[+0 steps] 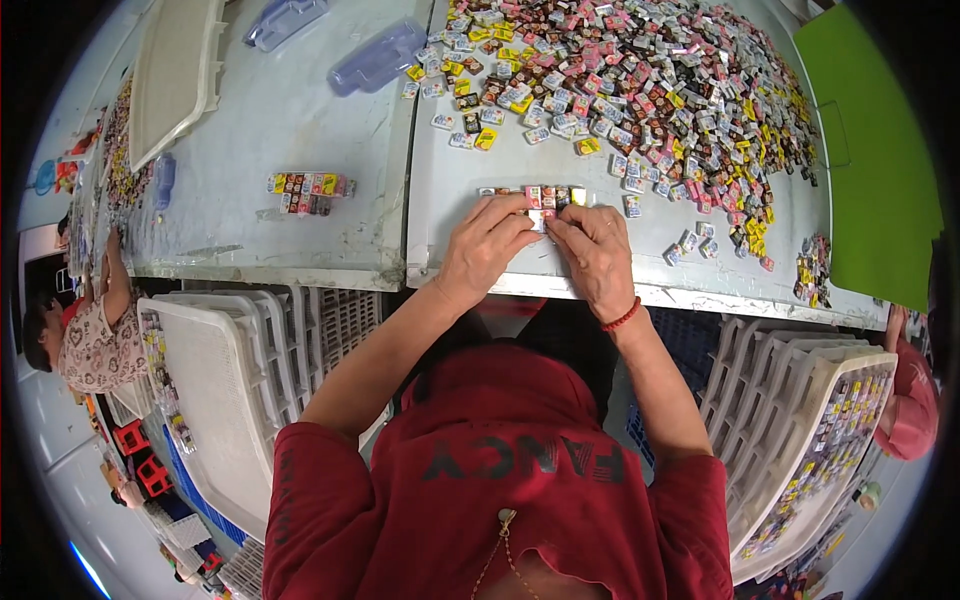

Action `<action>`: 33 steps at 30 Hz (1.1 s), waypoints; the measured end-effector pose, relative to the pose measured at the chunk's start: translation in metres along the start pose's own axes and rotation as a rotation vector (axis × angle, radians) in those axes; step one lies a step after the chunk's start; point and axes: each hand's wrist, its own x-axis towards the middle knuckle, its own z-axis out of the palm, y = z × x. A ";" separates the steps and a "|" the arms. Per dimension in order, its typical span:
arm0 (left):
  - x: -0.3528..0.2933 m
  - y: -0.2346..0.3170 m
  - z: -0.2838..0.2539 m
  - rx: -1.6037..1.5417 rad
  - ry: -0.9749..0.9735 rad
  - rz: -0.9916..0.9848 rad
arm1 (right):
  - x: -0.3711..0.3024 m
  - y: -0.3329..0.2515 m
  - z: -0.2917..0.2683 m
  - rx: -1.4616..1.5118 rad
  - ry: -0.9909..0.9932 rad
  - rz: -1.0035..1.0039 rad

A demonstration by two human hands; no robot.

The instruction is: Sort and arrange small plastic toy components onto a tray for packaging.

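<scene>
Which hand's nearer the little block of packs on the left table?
Left. The left hand is to that block's right; the right hand is farther right, beyond the left.

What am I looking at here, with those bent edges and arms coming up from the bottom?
There's no machine here, just a person's bare left hand and right hand. The single picture comes from a wide fisheye camera on the person's head, looking down, so straight edges bend near the rim. Both hands grip a neat block of small packets at the edge of a pale table. Beyond lies a big loose pile of similar packets, mixed pink, yellow, white and dark. To the left are a second block and a bluish plastic tray.
</scene>
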 end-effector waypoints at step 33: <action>-0.006 -0.007 -0.008 -0.069 0.003 -0.049 | -0.001 -0.007 0.002 -0.149 -0.003 0.005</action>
